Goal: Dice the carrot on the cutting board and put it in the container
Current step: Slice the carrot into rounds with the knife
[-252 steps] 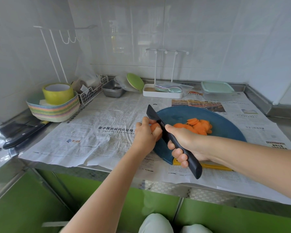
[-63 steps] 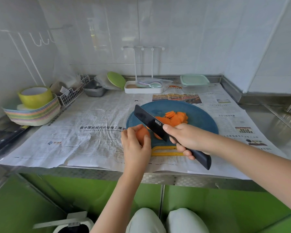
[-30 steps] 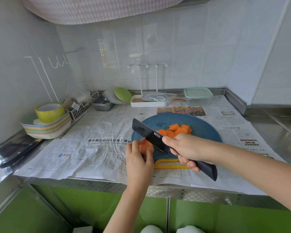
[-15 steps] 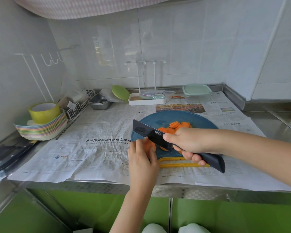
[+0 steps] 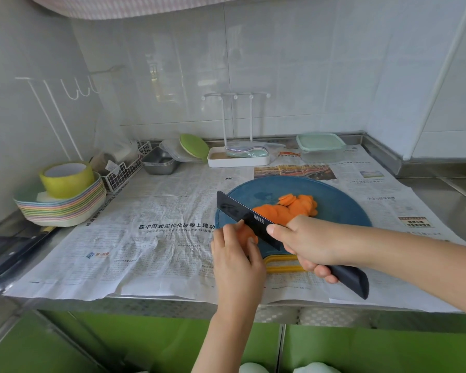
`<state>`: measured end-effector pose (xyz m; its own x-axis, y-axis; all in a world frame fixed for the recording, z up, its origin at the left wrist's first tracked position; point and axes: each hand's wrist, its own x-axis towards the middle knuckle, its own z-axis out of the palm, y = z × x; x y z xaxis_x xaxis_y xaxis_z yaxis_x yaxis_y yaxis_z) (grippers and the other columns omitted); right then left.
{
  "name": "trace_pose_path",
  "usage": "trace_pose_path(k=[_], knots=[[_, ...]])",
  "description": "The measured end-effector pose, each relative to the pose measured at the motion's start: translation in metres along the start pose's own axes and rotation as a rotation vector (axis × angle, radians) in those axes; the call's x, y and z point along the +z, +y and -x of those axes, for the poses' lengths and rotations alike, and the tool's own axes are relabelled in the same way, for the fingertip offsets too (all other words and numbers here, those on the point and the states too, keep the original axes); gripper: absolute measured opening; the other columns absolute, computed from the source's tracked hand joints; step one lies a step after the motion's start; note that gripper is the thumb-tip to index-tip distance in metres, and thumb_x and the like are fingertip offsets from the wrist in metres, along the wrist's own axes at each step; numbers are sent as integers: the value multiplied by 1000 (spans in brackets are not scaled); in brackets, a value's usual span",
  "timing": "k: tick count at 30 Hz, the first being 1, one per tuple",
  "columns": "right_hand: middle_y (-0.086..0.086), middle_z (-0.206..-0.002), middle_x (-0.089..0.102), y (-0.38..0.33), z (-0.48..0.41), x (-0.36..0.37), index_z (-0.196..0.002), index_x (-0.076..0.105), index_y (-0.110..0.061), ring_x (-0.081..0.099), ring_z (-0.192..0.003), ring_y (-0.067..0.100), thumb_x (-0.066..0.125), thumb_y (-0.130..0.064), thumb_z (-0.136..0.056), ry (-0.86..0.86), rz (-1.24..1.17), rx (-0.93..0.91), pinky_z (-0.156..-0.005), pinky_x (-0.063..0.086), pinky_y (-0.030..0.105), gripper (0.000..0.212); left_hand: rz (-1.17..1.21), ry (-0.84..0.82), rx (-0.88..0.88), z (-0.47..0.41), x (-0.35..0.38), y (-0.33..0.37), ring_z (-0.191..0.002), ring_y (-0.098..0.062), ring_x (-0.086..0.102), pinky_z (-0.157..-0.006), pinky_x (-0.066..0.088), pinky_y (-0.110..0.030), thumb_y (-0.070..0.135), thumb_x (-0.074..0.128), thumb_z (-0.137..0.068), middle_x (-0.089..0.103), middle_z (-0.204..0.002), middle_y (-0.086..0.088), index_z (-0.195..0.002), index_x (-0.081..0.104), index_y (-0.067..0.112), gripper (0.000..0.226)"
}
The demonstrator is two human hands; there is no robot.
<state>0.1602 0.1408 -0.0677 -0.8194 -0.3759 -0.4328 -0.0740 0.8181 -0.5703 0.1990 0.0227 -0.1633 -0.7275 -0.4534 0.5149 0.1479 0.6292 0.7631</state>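
A round blue cutting board (image 5: 336, 208) with a yellow handle lies on newspaper. On it is a heap of orange carrot slices (image 5: 293, 207). My left hand (image 5: 236, 254) grips the uncut carrot piece (image 5: 244, 234) at the board's near left edge. My right hand (image 5: 311, 242) grips the handle of a black knife (image 5: 242, 215), whose blade sits against the carrot just right of my left fingers. A clear container with a pale green lid (image 5: 320, 146) stands at the back right.
A stack of pastel plates with a yellow-green bowl (image 5: 62, 195) stands at the left. A wire basket (image 5: 124, 168), metal trays (image 5: 160, 162), a green lid (image 5: 194, 146) and a white rack tray (image 5: 237, 157) line the back wall. Dark knives (image 5: 14, 251) lie far left.
The heap of slices has grown since the earliest frame and the uncut piece is shorter. In the last second both hands stay at the board's near left edge, the blade against the carrot.
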Motion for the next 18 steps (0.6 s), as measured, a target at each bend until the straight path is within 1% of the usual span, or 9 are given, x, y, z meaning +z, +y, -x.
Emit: trace_pose_path(k=[2, 4, 6, 8, 11, 14, 18], knots=[[10, -59, 48, 7, -3, 1, -79, 45, -10, 44, -38, 20, 30, -51, -103, 22, -28, -34, -35, 39, 21, 50, 7, -6, -3, 0, -1, 0, -93, -14, 43, -74, 32, -23, 9, 54, -91, 41, -104, 7, -113, 54, 12, 23], [8, -58, 48, 13, -2, 5, -76, 44, -12, 45, -39, 19, 30, -49, -104, 20, -32, -29, -35, 38, 20, 48, 7, -14, -13, -1, -2, 0, -94, -15, 43, -74, 31, -23, 10, 54, -91, 41, -105, 7, -114, 53, 13, 23], [10, -55, 43, 12, -1, 10, -76, 40, -9, 40, -34, 20, 28, -52, -103, 36, -63, -20, -36, 39, 22, 52, 14, -28, -34, -1, -2, -1, -95, -17, 45, -74, 31, -23, 10, 54, -91, 40, -106, 7, -115, 53, 13, 23], [8, -50, 38, 10, 0, 16, -75, 37, -10, 36, -32, 20, 27, -52, -103, 41, -70, -31, -38, 39, 24, 51, 32, -40, -56, -3, -2, -2, -96, -18, 46, -74, 30, -22, 11, 53, -92, 41, -107, 5, -115, 53, 14, 23], [3, -44, 36, 15, 3, 25, -72, 33, -11, 35, -30, 18, 28, -51, -103, 44, -120, -70, -38, 40, 25, 51, 55, -48, -74, -4, -1, -4, -97, -18, 47, -74, 29, -21, 11, 52, -92, 44, -108, 2, -115, 53, 14, 23], [-4, -33, 35, 19, 3, 29, -72, 34, -12, 34, -27, 15, 29, -51, -103, 52, -167, -75, -38, 40, 24, 50, 46, -57, -67, -3, -1, -4, -97, -18, 47, -75, 31, -21, 12, 53, -92, 44, -109, 2, -116, 53, 14, 24], [3, -44, 38, 25, 5, 31, -77, 37, -10, 37, -30, 18, 28, -52, -102, 53, -199, -125, -36, 39, 25, 50, 27, -74, -41, 1, -4, -3, -95, -18, 51, -74, 35, -22, 15, 53, -93, 48, -110, 2, -118, 53, 15, 25]])
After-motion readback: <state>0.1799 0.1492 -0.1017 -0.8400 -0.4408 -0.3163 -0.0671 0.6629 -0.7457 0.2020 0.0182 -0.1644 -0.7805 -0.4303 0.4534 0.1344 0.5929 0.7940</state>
